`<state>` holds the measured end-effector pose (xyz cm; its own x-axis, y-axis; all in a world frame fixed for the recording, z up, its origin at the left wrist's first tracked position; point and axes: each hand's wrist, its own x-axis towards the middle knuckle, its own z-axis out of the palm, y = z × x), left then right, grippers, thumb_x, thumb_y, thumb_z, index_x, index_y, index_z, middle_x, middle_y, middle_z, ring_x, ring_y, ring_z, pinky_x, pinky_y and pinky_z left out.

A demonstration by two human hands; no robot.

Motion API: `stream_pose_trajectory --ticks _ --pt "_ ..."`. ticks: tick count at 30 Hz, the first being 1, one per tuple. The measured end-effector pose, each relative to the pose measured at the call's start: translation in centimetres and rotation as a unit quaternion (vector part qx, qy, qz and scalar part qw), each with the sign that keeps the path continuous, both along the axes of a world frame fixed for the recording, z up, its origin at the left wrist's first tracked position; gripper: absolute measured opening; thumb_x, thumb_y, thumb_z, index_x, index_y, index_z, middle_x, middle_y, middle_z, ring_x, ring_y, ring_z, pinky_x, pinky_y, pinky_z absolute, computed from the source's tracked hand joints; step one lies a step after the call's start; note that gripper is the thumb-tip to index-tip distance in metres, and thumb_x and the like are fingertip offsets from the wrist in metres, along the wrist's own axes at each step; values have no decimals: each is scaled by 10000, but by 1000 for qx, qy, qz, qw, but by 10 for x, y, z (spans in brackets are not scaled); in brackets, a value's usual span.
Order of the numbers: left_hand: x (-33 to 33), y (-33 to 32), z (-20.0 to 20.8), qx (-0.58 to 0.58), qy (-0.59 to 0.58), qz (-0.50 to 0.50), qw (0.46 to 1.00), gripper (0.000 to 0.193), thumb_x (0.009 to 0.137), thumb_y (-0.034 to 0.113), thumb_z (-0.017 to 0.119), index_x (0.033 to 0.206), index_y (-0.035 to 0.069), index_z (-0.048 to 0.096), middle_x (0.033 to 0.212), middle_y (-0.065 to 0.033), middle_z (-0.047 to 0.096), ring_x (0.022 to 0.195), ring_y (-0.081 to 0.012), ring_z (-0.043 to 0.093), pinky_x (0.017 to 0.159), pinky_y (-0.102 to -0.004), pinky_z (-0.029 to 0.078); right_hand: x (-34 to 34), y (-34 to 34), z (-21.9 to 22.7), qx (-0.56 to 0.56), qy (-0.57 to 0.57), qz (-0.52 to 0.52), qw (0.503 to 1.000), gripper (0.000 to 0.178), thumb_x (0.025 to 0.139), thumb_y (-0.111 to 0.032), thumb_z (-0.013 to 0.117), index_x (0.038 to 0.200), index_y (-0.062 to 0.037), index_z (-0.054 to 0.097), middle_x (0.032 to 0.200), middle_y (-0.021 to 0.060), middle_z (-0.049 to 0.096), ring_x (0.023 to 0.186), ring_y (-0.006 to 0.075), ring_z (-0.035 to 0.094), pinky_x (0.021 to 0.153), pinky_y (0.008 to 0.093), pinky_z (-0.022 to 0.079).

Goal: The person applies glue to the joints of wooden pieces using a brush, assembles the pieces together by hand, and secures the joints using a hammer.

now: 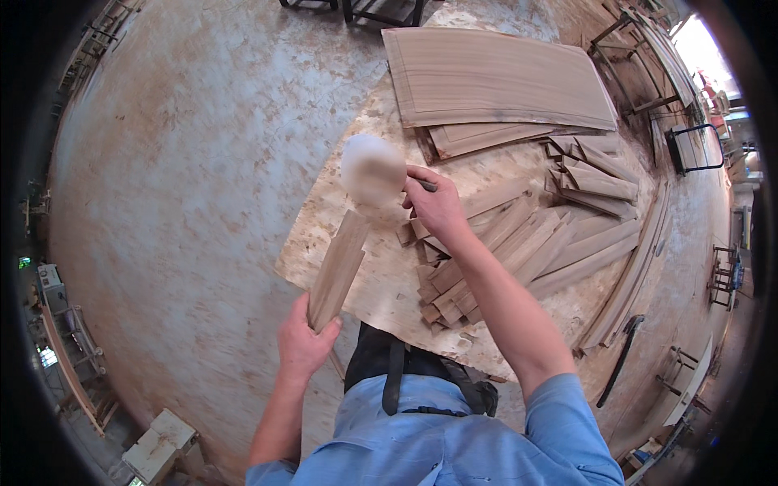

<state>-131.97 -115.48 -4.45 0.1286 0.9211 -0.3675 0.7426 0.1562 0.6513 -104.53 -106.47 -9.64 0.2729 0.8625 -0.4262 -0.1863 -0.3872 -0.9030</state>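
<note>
My left hand (pixel 305 338) is wrapped round the lower end of a flat wooden slat (pixel 338 267), which is held tilted, its far end pointing up and away. The slat has a stepped edge near its far end. Beyond it, my right hand (pixel 438 202) is closed with fingers pinched on a small dark slim thing (pixel 427 185) whose kind I cannot make out. A blurred whitish round patch (pixel 371 168) lies just left of those fingers and hides what is there. Under my right forearm, many similar wooden slats (pixel 519 251) lie heaped on a worn board table (pixel 381 300).
Large flat wooden panels (pixel 502 81) are stacked at the table's far side. Shorter cut pieces (pixel 596 174) form a pile at the right. Long thin strips (pixel 632 275) run along the right edge. A box-like wheeled cart (pixel 694 148) stands farther right on the dusty floor (pixel 178 202).
</note>
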Motion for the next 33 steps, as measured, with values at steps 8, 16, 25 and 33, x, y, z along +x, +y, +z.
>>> stream_pose_trajectory --ticks 8,16,25,33 --pt "-18 35 -10 102 85 -63 989 560 690 187 707 1191 21 521 929 -190 615 847 -343 619 715 -426 501 8 9 19 148 -288 122 938 157 886 -123 623 962 11 649 779 23 628 694 103 552 637 232 455" --pt "-24 53 -17 234 151 -131 952 556 668 108 667 1187 -13 508 1000 -189 548 906 -357 563 732 -439 486 22 14 22 -35 19 -74 996 243 909 -248 598 855 -11 614 692 61 622 550 101 568 445 231 454" --pt "-19 60 -15 211 142 -142 957 594 650 100 669 1207 -14 498 991 -181 542 910 -352 563 755 -434 489 45 0 47 26 160 -192 968 369 954 -386 528 885 -23 531 613 78 585 425 144 535 328 243 402" --pt "-10 60 -8 185 122 -128 967 571 648 84 670 1188 -12 511 1005 -176 569 911 -359 580 744 -427 496 35 -6 60 10 139 -98 985 307 950 -327 554 860 -33 545 562 69 577 394 140 532 317 236 381"
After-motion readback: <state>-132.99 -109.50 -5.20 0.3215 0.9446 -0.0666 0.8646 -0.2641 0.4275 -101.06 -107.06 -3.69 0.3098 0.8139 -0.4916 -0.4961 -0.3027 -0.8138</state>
